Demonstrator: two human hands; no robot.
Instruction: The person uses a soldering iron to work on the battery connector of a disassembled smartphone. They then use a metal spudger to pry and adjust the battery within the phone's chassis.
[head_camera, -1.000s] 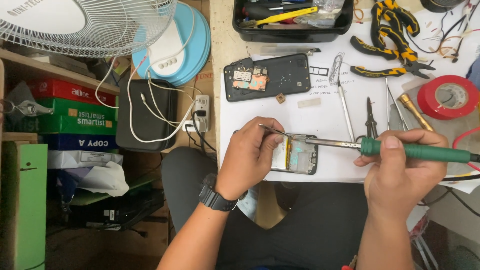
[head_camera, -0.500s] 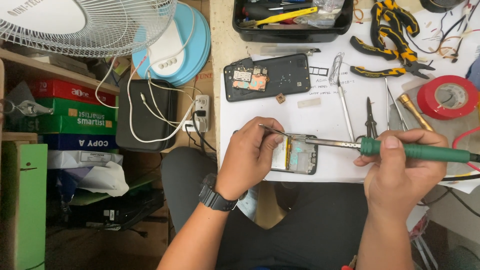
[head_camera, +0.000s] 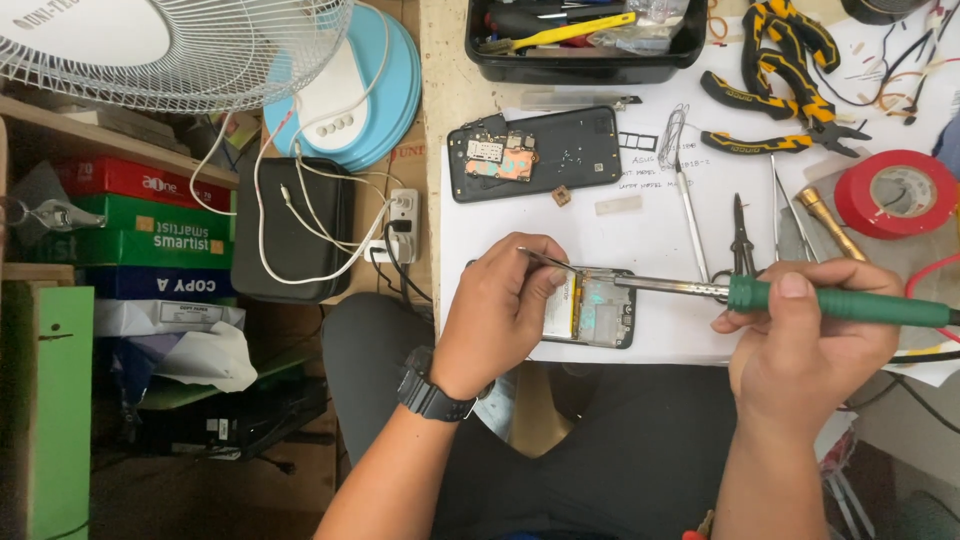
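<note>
Green handle on soldering iron (head_camera: 835, 302), at 3 o'clock. Red tape roll (head_camera: 897, 193) at 2. Yellow-and-black pliers (head_camera: 775, 65) at 1. Black tray (head_camera: 585, 55) at 12, yellow tool inside. White paper (head_camera: 640, 225) under black phone back (head_camera: 535, 152). Pale blue fan base (head_camera: 350, 95) at 11. Black wristwatch (head_camera: 432, 395).

Clutter around a repair surface (head_camera: 440, 60)

A black phone back shell (head_camera: 535, 153) lies on white paper (head_camera: 650, 225), with yellow-black pliers (head_camera: 775, 75), a red tape roll (head_camera: 897, 193) and a black tool tray (head_camera: 585, 40) near it. To the left stand a white fan (head_camera: 170, 45), a blue-white fan base (head_camera: 350, 95), a black pouch (head_camera: 293, 230) and stacked paper boxes (head_camera: 150, 230).
</note>
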